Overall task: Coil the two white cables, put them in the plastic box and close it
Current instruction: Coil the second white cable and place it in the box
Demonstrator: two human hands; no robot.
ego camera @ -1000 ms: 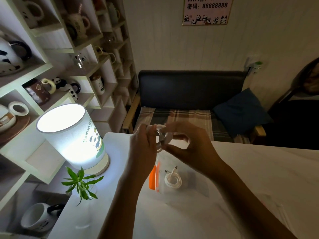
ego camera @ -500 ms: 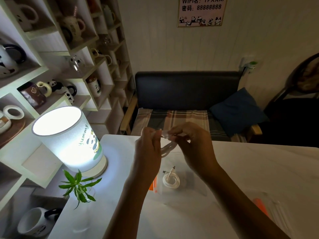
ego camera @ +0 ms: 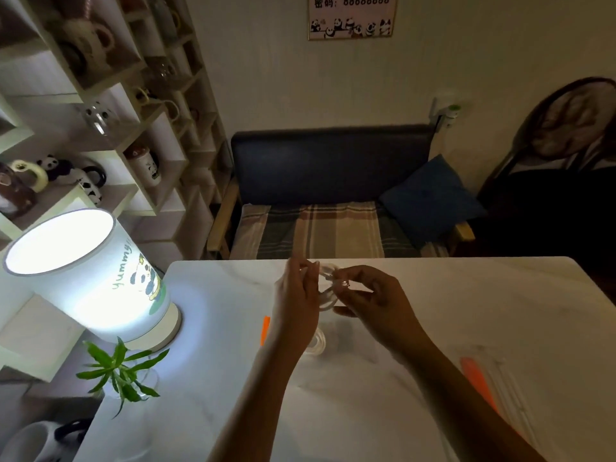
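Left hand [ego camera: 295, 305] and right hand [ego camera: 370, 301] raised over the table [ego camera: 450, 295], fingers [ego camera: 340, 290] pinched narrow on a looped white cable [ego camera: 328, 296] between them; second coil [ego camera: 318, 343] below.

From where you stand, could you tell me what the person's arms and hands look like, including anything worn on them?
Both forearms are bare right up to the bottom edge of the picture, with no sleeve showing. The left hand and the right hand wear no gloves, and no watch or bracelet shows at either wrist. In the dim light I cannot tell whether any finger carries a ring.
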